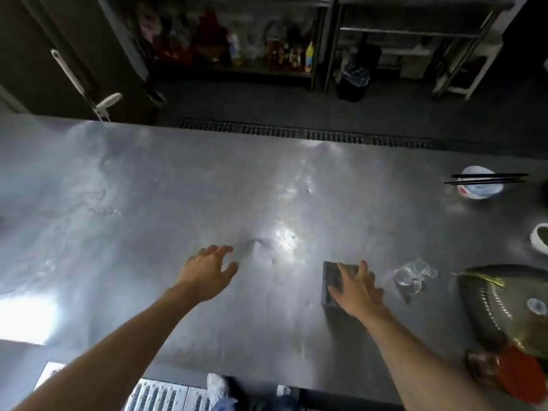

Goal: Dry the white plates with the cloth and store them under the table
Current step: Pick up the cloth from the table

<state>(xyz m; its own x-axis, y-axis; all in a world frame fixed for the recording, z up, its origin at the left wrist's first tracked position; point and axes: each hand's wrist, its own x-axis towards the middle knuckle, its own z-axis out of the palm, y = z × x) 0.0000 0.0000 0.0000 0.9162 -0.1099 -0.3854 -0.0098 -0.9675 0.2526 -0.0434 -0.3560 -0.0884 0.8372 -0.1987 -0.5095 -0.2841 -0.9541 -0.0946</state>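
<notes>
White plates: none clearly in view; a white rim (pixel 540 238) at the bench's (pixel 148 188) right edge may be one.
Handling: we judge glazed, rigid, slippery wet, breakable; grip by rim.
Left hand (pixel 204 274): fingers spread, empty.
Right hand (pixel 355 289): fingers spread, resting on dark block (pixel 329 283).
Cloth: not seen.

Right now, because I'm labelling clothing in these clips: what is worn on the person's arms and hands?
Nothing shows on them. The left hand and right hand are bare, without gloves, and both forearms are uncovered up to the frame's lower edge. No sleeve, watch or wristband is visible; the blur could hide a ring.
</notes>
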